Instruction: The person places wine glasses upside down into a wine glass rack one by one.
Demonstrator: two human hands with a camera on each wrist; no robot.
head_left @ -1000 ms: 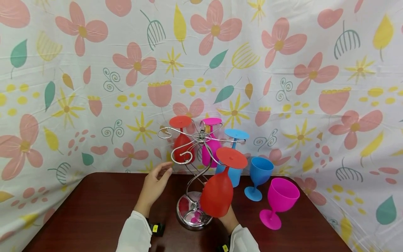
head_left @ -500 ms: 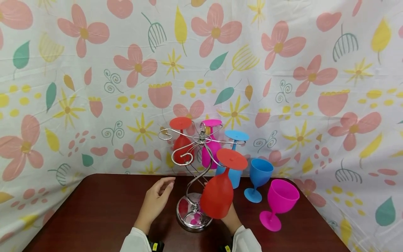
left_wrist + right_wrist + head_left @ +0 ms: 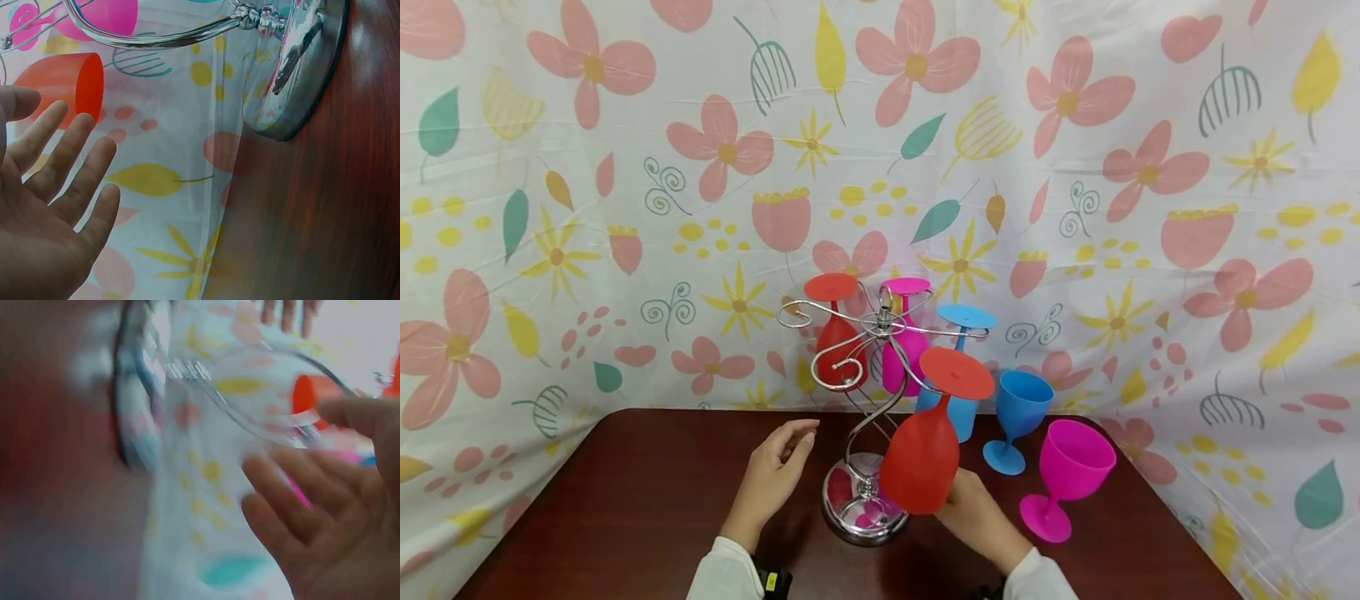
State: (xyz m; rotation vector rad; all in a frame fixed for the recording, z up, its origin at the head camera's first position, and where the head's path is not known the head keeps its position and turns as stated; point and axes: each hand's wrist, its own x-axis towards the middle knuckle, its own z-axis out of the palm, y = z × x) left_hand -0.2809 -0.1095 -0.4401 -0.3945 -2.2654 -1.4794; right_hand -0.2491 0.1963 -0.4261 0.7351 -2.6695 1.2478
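Observation:
A silver wire goblet rack [image 3: 884,323] with a round chrome base [image 3: 865,521] stands on the table. Upside down from its arms hang a front red goblet [image 3: 922,454], a rear red goblet [image 3: 838,346], a pink goblet [image 3: 904,358] and a blue goblet [image 3: 962,417]. My left hand [image 3: 775,471] is left of the rack, fingers loosely bent and holding nothing; the left wrist view shows them spread. My right hand [image 3: 973,512] is beside the front red goblet's bowl, which partly hides its fingers. In the blurred right wrist view that hand [image 3: 337,512] looks relaxed, gripping nothing.
An upright blue goblet [image 3: 1021,408] and an upright pink goblet [image 3: 1067,475] stand on the dark wooden table [image 3: 647,500], right of the rack. A floral cloth [image 3: 625,208] hangs behind the table's back edge.
My right hand has moved right, out from behind the front red goblet. The left hand dropped slightly from near the rack's curl, then stayed. The rack and goblets keep their places.

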